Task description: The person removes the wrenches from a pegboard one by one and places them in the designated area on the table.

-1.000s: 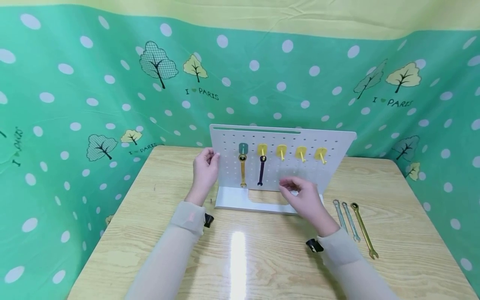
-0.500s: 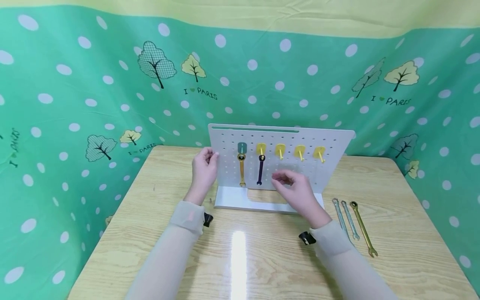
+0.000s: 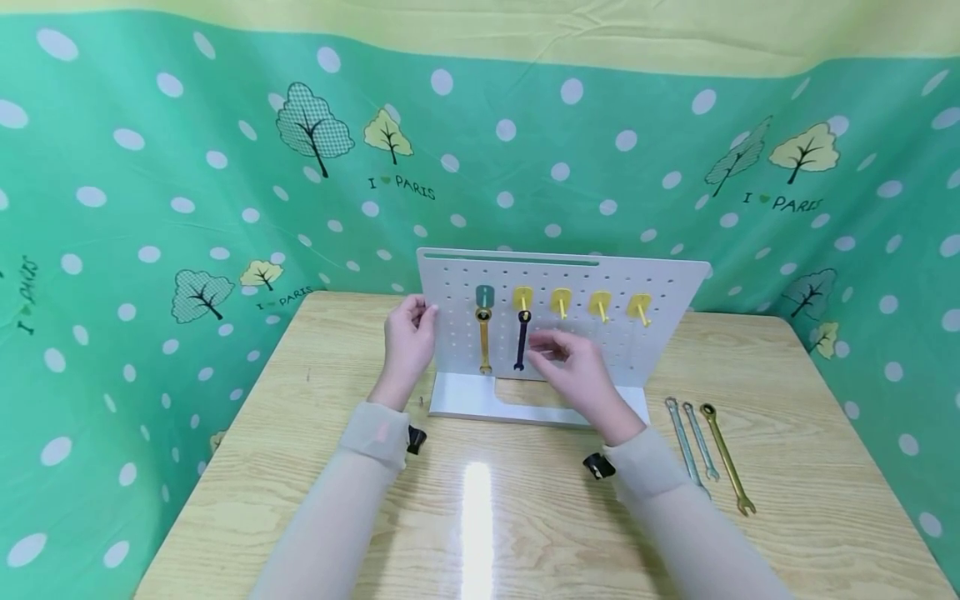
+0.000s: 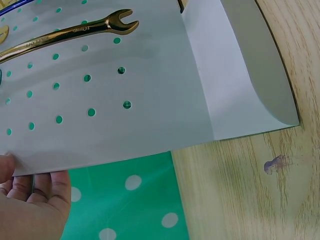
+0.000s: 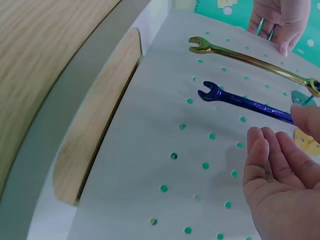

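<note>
My left hand [image 3: 411, 337] pinches the left edge of a white pegboard [image 3: 465, 271] between thumb and fingers. A gold combination wrench [image 3: 485, 343] hangs from the green hook [image 3: 484, 295]. Beside it a dark blue combination wrench [image 3: 521, 342] hangs from the leftmost yellow hook [image 3: 522, 298]. My right hand [image 3: 573, 367] is just right of the blue wrench, with fingers loosely bent and apart from the thumb. In the right wrist view the thumb [image 5: 308, 120] overlaps the blue wrench's upper end; I cannot tell whether it touches.
Three more yellow hooks, including the middle one [image 3: 600, 305], stand bare on the board. On the wooden table [image 3: 337, 500] to the right lie two silver wrenches, one of them here [image 3: 701, 442], and another gold wrench [image 3: 727, 458]. A polka-dot cloth [image 3: 247, 167] hangs behind.
My right hand has moved left along the board's front, toward the blue wrench. The left hand stays on the board's edge, and the wrenches have not moved.
</note>
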